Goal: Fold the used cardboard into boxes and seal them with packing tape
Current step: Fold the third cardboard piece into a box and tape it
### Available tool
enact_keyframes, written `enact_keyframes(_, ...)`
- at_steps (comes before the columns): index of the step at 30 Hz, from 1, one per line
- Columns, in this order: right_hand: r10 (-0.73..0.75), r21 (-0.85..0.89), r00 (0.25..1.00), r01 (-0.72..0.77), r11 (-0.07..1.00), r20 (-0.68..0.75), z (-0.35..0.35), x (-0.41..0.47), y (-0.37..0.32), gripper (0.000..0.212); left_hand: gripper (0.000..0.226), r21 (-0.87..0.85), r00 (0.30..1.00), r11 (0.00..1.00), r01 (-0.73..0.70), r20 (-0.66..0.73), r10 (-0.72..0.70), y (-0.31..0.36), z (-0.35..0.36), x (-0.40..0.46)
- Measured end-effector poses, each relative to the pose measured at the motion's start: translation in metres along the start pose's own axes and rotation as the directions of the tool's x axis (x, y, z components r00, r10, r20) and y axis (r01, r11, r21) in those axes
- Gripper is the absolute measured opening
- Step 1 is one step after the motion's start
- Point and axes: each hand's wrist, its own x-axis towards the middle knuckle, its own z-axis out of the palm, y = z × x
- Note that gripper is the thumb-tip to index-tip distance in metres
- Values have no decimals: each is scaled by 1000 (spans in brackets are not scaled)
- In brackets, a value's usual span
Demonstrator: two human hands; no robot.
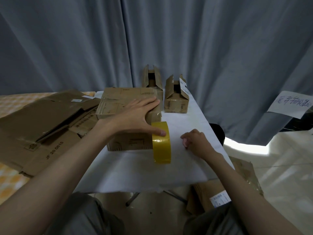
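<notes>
Left hand (135,114) is spread flat on the closed cardboard box (128,106); right hand (196,139), beside it, is loosely curled, empty.
Yellow packing tape roll (161,146), upright against the box, is judged light, stiff, best gripped by its rim.

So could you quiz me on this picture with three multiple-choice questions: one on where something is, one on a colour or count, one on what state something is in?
1. Where does the tape roll stand?
A. on the floor
B. on the white table, against the closed box
C. inside an open box

2. What colour is the tape roll?
A. yellow
B. red
C. black

3. How are the two small boxes at the back of the table?
A. flattened
C. taped shut
B. flaps standing open

Answers: 1 B, the roll stands on edge beside the box, the left hand thumb on it. 2 A, it is plainly yellow. 3 B, their top flaps stick upward.
</notes>
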Motion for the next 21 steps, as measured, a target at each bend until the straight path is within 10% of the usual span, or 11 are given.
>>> enact_keyframes(5, 120, 275, 983, -78, 958, -139, -18, -4, -7, 19, 137, -5, 1000, 1000, 3, -8, -3, -1, -2, 1)
enact_keyframes(9, 77, 530, 881, 209, 822, -467, -44, -16, -35, 23, 135, 3, 1000, 1000, 2, -20, -2, -1, -1, 0)
enact_keyframes(15, -407, 197, 683, 625, 755, -606, -73, -25, -88, 16, 132, 2, 1000, 1000, 2, -28, -2, 0, -1, 0)
enact_keyframes(21, -489, 98, 712, 609, 787, -504, -70, -21, -95, 18, 133, -2, 999, 1000, 6, -35, -6, 0, 0, -1)
